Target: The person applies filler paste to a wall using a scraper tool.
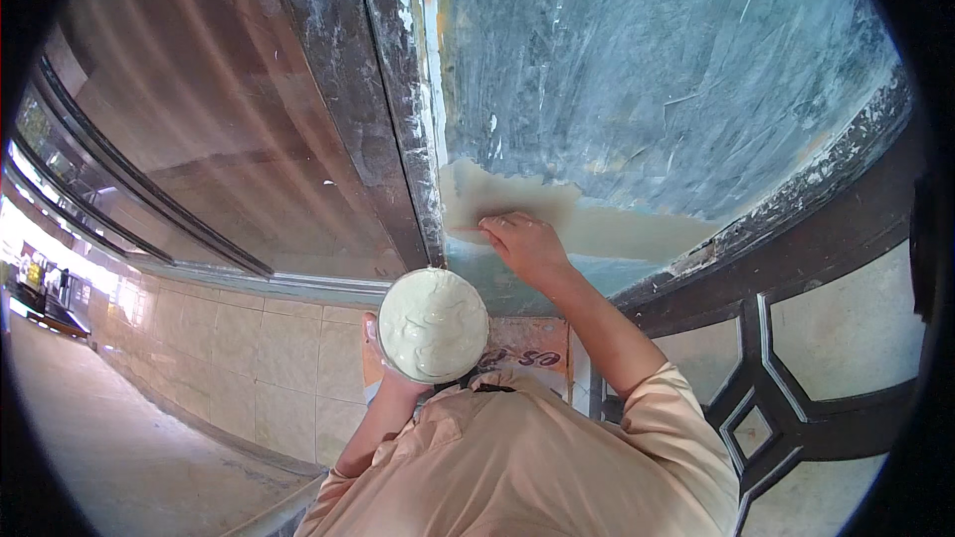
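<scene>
My left hand (398,370) grips a round tub of pale cream paste (433,326) from beneath and its left side, mostly hidden by it. My right hand (519,247) is closed against the blue-grey wall panel (657,70), on a patch of beige coating (637,232) along its lower part. What its fingers hold is hidden and cannot be made out. The panel's left edge (433,89) has white and orange flaking streaks.
A brown glazed panel (239,139) with dark frames is at left, above a tiled wall (279,368). A dark patterned door (836,428) stands at right. Behind my body lies an orange printed board (552,333). Cluttered objects (45,293) appear far left.
</scene>
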`<state>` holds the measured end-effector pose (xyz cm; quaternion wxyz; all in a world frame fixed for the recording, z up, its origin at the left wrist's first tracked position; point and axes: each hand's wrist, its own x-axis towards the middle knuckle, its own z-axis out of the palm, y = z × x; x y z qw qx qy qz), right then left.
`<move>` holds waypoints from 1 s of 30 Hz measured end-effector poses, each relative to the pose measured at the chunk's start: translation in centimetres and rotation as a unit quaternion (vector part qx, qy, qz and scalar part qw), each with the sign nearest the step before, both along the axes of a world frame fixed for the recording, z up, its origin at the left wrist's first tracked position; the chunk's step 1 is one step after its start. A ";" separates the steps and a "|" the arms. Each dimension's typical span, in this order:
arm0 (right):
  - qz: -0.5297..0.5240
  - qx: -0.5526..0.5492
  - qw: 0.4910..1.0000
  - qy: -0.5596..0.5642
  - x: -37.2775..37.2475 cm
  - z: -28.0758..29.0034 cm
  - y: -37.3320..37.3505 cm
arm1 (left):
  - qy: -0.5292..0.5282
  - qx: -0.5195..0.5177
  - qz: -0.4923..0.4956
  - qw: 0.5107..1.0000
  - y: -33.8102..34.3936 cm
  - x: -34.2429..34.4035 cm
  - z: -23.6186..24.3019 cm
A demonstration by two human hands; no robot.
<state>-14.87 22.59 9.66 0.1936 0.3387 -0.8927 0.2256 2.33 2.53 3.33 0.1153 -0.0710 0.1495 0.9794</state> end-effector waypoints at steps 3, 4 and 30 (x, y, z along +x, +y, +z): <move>-0.018 -0.052 0.996 0.069 -0.2 3.5 -0.2 | -0.005 0.005 -0.001 1.000 -0.4 -0.8 0.5; -0.028 -0.114 0.986 0.116 0.4 6.4 -0.3 | -0.008 0.007 0.001 1.000 -0.5 -0.7 0.6; 0.058 -0.067 0.951 -0.295 4.3 8.8 5.4 | 0.069 0.160 -0.048 0.984 3.4 -4.3 0.2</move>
